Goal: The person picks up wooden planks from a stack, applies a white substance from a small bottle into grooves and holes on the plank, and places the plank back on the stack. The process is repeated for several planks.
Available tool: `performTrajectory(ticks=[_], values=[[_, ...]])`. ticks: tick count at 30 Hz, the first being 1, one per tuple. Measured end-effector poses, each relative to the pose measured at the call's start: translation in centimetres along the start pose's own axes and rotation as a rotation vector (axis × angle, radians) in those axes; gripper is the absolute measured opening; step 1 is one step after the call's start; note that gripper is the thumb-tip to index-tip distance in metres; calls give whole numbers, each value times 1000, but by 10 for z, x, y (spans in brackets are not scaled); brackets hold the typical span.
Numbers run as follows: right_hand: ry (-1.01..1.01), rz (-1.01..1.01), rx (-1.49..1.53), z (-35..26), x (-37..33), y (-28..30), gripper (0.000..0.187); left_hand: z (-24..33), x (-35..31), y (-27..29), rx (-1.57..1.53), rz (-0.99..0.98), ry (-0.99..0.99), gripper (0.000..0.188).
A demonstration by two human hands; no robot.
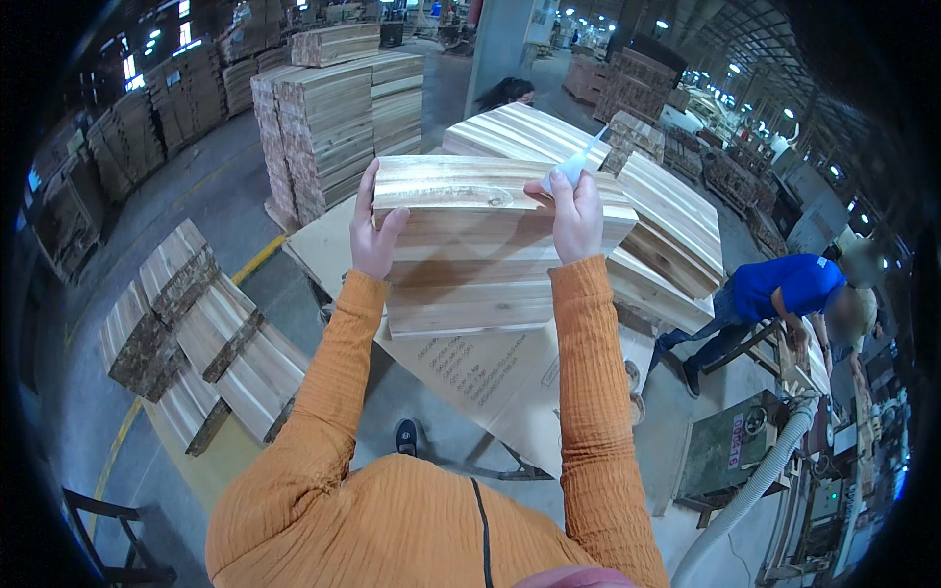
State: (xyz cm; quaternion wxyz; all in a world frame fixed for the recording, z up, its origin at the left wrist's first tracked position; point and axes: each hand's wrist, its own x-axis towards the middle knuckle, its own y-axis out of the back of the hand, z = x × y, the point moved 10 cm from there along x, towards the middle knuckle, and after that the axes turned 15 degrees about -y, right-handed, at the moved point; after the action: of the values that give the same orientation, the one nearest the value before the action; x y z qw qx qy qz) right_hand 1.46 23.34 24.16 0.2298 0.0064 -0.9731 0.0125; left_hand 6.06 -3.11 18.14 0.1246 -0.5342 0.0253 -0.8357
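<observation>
A thick wooden panel [461,279] made of light and brown strips is in front of me on the cardboard-covered table, its pale long edge facing up. My left hand [374,233] grips its left end, fingers round the side and thumb on the face. My right hand [576,218] is closed on a small white squeeze bottle with a pointed nozzle [573,169], the tip aimed up and to the right. That hand rests against the right part of the panel's upper edge; the bottle's body is mostly hidden by the fingers.
More panels lie behind [520,132] and to the right [671,220]. Cardboard [520,412] with handwriting covers the table. A tall wood stack [328,127] stands at back left, with boards [201,333] low left. A person in blue [779,289] bends by a machine [730,441] at right.
</observation>
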Motion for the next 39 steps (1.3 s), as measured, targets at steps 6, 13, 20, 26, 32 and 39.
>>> performTrajectory(ticks=[6, 13, 20, 26, 32, 39], values=[[22, 9, -46, 2, -3, -2, 22, 2, 2, 0, 8, 16, -39, 69], [54, 72, -135, 1, -5, 2, 22, -5, -2, 1, -19, 24, 21, 70], [60, 76, -108, 1, -6, 0, 22, 4, 1, -3, -9, 25, 11, 69], [71, 84, -147, -3, -9, 0, 22, 0, -2, 1, 25, 16, 12, 68], [68, 85, -140, -1, -8, 2, 23, 1, -3, -1, 5, 15, 36, 67], [60, 85, -157, -4, -9, 1, 23, 11, 2, -2, 47, 14, -62, 69]])
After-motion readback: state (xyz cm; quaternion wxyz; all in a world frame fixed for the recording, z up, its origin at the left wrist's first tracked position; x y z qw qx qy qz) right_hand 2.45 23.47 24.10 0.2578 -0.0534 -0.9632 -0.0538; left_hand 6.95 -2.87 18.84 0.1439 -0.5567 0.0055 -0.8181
